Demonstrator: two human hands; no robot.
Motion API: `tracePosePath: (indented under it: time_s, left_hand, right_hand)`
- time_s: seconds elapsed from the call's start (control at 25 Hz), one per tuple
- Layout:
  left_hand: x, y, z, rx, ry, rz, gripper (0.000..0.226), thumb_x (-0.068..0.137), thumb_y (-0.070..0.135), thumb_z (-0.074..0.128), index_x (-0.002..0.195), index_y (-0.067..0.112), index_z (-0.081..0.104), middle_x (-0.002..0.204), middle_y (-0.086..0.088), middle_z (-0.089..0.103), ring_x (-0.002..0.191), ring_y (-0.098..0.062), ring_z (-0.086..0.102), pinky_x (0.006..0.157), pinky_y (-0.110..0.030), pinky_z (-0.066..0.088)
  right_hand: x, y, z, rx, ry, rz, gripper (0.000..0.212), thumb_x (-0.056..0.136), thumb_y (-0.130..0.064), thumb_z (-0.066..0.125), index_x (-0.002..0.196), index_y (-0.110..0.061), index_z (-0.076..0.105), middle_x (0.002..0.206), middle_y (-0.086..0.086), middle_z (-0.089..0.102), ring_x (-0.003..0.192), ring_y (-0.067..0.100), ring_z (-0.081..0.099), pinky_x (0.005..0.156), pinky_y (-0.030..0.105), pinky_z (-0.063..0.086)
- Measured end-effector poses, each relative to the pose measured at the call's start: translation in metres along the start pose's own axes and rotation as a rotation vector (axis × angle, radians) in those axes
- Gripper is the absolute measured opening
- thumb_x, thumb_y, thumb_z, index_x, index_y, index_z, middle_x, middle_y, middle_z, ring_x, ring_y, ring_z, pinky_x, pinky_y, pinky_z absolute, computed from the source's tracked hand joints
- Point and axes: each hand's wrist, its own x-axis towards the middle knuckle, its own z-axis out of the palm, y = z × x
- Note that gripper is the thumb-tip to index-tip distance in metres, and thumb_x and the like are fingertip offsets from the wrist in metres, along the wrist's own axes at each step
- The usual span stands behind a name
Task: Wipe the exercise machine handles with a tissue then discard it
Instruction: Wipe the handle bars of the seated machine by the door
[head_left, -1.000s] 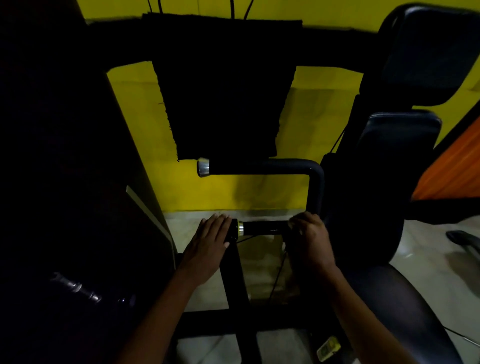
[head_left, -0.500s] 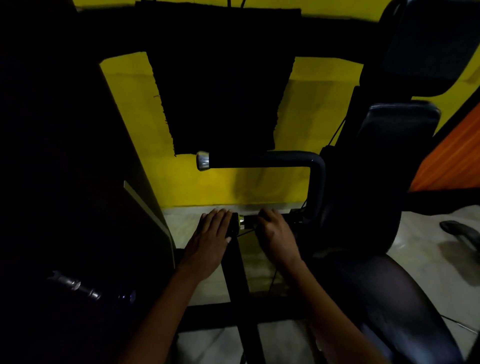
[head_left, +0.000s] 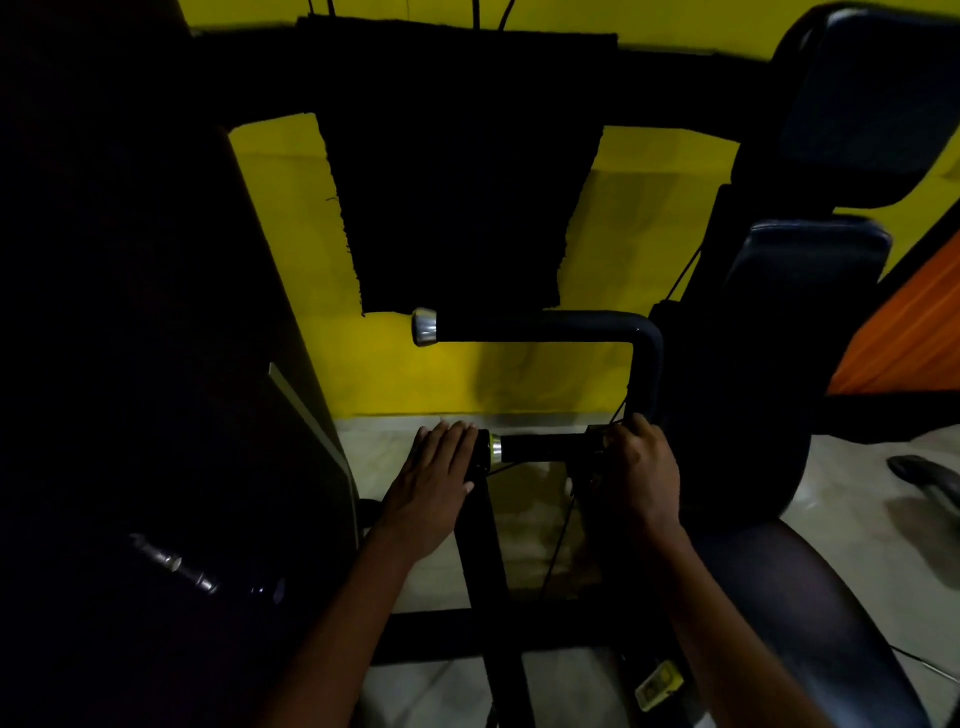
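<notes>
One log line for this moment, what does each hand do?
left hand: flat on handle end | right hand: grips lower handle | tissue: not visible

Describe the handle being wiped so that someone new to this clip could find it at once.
Start at the yellow wall and drop to the two horizontal black bars before it. The lower handle is the one, between the left hand and right hand. Unlike the upper handle, its metal collar is gold-edged.

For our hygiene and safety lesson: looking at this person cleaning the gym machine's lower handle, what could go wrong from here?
1. The right hand wipes at the inner end of the lower handle, beside thin cables; fingers might snag them.
2. The upper handle may be forgotten.
3. The scene is dim, so missed dirt is likely.
</notes>
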Motion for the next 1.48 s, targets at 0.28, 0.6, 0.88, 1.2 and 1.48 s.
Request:
tracePosePath:
  time_s: [0.28, 0.6, 0.88, 1.2, 1.48]
  left_hand:
    - [-0.007, 0.002, 0.011, -0.007, -0.020, -0.015, 0.063, 0.093, 0.037, 0.033, 0.145, 0.001, 0.032, 0.151, -0.016, 0.034, 0.141, -0.033, 0.025, 0.115, -0.044, 0.013]
    - [-0.007, 0.000, 0.014, -0.115, -0.012, -0.037, 0.072, 0.089, 0.037, 0.050, 0.148, 0.006, 0.021, 0.153, -0.013, 0.028, 0.142, -0.029, 0.019, 0.116, -0.040, 0.008]
    - [-0.006, 0.003, 0.008, -0.064, -0.011, -0.020, 0.082, 0.079, 0.036, 0.072, 0.144, 0.004, 0.032, 0.148, -0.014, 0.039, 0.137, -0.032, 0.035, 0.116, -0.045, 0.024]
    - [-0.006, 0.002, 0.006, -0.060, -0.005, -0.019, 0.081, 0.081, 0.033, 0.071, 0.144, 0.002, 0.031, 0.148, -0.015, 0.038, 0.138, -0.031, 0.029, 0.113, -0.044, 0.015]
    - [-0.006, 0.004, 0.005, -0.118, -0.051, -0.045, 0.082, 0.084, 0.033, 0.067, 0.146, 0.005, 0.022, 0.150, -0.015, 0.035, 0.139, -0.031, 0.025, 0.113, -0.045, 0.015]
  right_hand:
    - [0.021, -0.084, 0.009, 0.421, -0.203, -0.223, 0.015, 0.078, -0.007, 0.070, 0.092, -0.004, 0.067, 0.097, 0.009, 0.060, 0.078, 0.021, 0.060, 0.069, 0.028, 0.052]
    - [0.062, -0.024, 0.024, 0.181, -0.468, -0.393, 0.008, 0.078, 0.001, 0.067, 0.082, -0.005, 0.068, 0.087, 0.012, 0.066, 0.080, 0.019, 0.062, 0.068, 0.008, 0.036]
    - [0.070, -0.045, 0.002, 0.042, -0.424, -0.340, 0.010, 0.084, 0.004, 0.053, 0.085, 0.005, 0.063, 0.087, 0.021, 0.062, 0.083, 0.032, 0.063, 0.062, 0.022, 0.038]
    - [0.058, -0.049, 0.001, 0.031, -0.464, -0.304, 0.014, 0.088, -0.002, 0.056, 0.100, 0.002, 0.062, 0.105, 0.016, 0.059, 0.094, 0.031, 0.060, 0.080, 0.036, 0.047]
    - [0.032, -0.024, -0.009, 0.008, -0.187, -0.240, 0.013, 0.076, 0.001, 0.068, 0.086, -0.004, 0.060, 0.089, 0.010, 0.056, 0.075, 0.026, 0.058, 0.055, 0.027, 0.041]
